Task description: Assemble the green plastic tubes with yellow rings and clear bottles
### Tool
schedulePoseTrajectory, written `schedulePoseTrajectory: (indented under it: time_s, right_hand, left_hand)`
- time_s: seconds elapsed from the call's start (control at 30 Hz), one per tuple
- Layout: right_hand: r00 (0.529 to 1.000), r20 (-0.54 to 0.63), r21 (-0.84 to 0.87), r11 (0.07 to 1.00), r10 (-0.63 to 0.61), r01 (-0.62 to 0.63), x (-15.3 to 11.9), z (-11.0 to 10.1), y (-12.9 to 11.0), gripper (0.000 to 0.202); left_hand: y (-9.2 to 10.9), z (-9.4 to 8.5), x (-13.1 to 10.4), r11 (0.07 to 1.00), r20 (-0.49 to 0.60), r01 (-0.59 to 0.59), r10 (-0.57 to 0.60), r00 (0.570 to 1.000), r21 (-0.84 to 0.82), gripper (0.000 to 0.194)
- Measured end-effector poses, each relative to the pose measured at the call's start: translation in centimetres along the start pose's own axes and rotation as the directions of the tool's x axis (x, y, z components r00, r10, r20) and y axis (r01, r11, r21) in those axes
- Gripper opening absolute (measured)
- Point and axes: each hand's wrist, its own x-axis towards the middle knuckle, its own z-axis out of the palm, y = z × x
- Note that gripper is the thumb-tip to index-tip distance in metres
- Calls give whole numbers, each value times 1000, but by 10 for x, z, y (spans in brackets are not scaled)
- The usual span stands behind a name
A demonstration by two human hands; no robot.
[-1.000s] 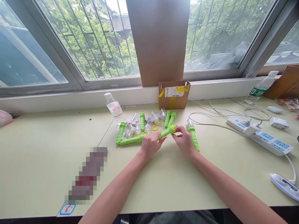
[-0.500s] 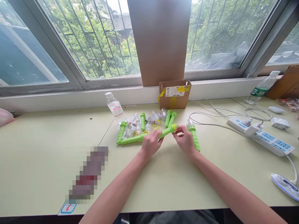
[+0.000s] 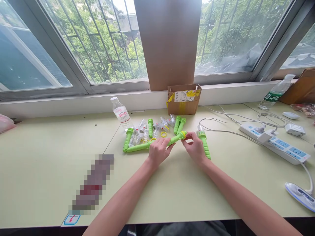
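Note:
My left hand (image 3: 159, 151) is closed round a ribbed green tube (image 3: 175, 139), which slants up to the right. At its upper end sits a yellow ring (image 3: 183, 134), where the fingers of my right hand (image 3: 194, 147) pinch the tube's tip. Just right of that hand lies another green tube with a clear top (image 3: 203, 144). Beyond my left hand are several clear plastic pieces (image 3: 134, 137), a loose yellow ring (image 3: 163, 134) and more green tubes (image 3: 150, 127). One long green tube (image 3: 138, 147) lies left of my left hand.
A water bottle (image 3: 121, 114) and an open cardboard box (image 3: 183, 101) stand behind the pieces. To the right are a white power strip (image 3: 278, 144), looping cables and a second bottle (image 3: 277, 93). A blurred dark object (image 3: 93, 183) lies at the left on the table.
My left hand has shifted very slightly on the green tube. Otherwise the scene looks the same.

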Motion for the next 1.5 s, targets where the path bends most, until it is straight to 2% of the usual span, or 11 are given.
schedulePoseTrajectory:
  time_s: [0.6,0.9,1.0,1.13,1.27,1.5]
  right_hand:
    - [1000,-5,26,999,-26,26,0,1,1,21]
    - [1000,0,37,999,-2,2,1,2,4,21]
    - [1000,-13,29,1000,5,-5,1,1,3,22]
    - [1000,-28,30,1000,-10,10,1,0,1,23]
    - [999,-20,60,998,-27,29,1,1,-1,21]
    - [1000,-10,37,999,-27,27,2,0,-1,21]
  left_hand:
    - [3,-1,0,1000,17,5,-5,1000,-20,22]
    - [0,1,-1,995,106,81,-75,992,-55,28]
    - [0,1,-1,996,126,49,-40,991,-72,18]
    - [2,1,0,999,94,21,-16,995,-48,4]
    - [2,0,1,1000,43,1,0,999,-17,9]
    - [3,-2,0,1000,36,1,0,999,-27,16]
